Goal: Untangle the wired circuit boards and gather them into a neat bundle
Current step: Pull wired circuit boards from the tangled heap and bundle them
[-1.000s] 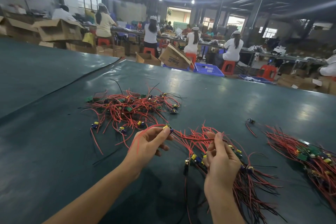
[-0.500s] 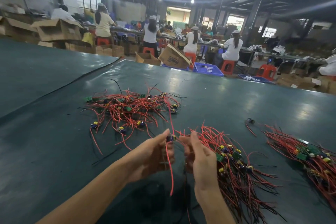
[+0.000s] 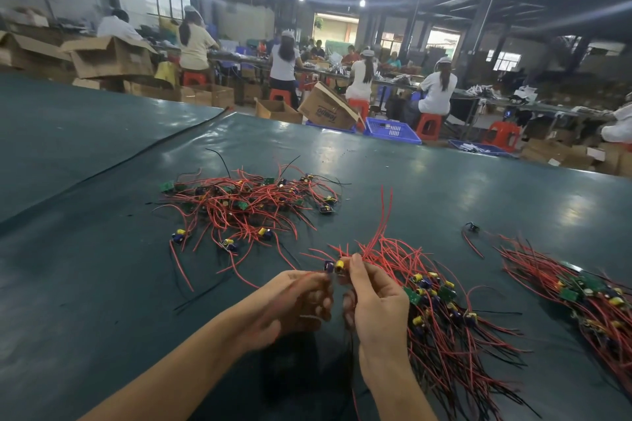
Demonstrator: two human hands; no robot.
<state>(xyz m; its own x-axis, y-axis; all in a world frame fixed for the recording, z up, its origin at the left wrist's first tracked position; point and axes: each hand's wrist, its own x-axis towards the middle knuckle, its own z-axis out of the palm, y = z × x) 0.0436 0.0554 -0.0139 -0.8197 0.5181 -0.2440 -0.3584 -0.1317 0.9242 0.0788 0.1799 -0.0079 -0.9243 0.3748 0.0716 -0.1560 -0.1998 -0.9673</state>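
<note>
Standing upward now, red wires (image 3: 384, 212), right hand (image 3: 374, 308) pinching board (image 3: 334, 266)

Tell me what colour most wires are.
The wires are mostly red; head view.

1 head-worn wide view, forward and down, seemingly near table (image 3: 102, 284)

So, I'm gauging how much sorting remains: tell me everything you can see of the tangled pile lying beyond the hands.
The tangled pile is a loose, flat heap of small green circuit boards carrying yellow and blue components. Each board trails thin red and black wires that cross and splay in all directions. A few boards lie strayed at its near edge. It rests on the dark green table cover, left of centre, and only the cover touches it.
</note>
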